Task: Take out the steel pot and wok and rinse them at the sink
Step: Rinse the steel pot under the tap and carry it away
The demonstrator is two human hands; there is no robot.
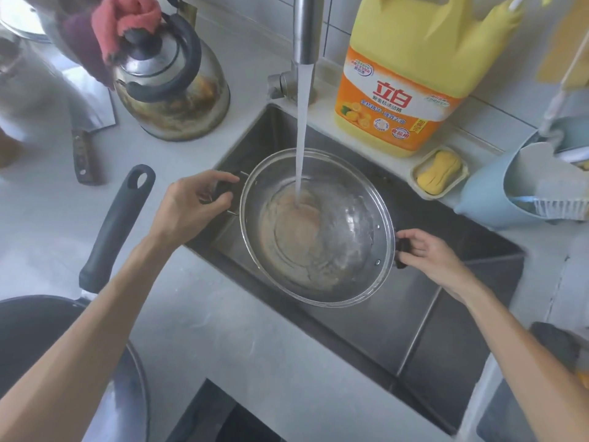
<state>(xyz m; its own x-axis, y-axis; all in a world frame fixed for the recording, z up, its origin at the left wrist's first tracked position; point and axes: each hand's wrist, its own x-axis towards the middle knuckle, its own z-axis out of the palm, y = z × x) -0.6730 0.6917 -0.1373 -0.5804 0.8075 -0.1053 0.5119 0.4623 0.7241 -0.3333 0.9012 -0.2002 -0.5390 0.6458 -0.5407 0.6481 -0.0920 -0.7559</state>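
Note:
A steel pot (pixel 322 269) hangs over the sink (pixel 414 330), tilted a little, with cloudy water swirling in its bottom. Water streams from the tap (pixel 306 27) straight into it. My left hand (pixel 194 205) grips the pot's dark left handle. My right hand (pixel 427 253) grips the dark handle on the opposite side. The black wok (pixel 41 339) sits on the counter at the lower left, its long black handle (pixel 118 224) pointing up toward the sink.
A stained steel kettle (pixel 175 90) with a pink cloth stands left of the tap. A cleaver (pixel 86 122) lies on the counter. A yellow detergent jug (pixel 411 74), a soap dish (pixel 439 172) and a blue basket (pixel 487 193) line the sink's far right edge.

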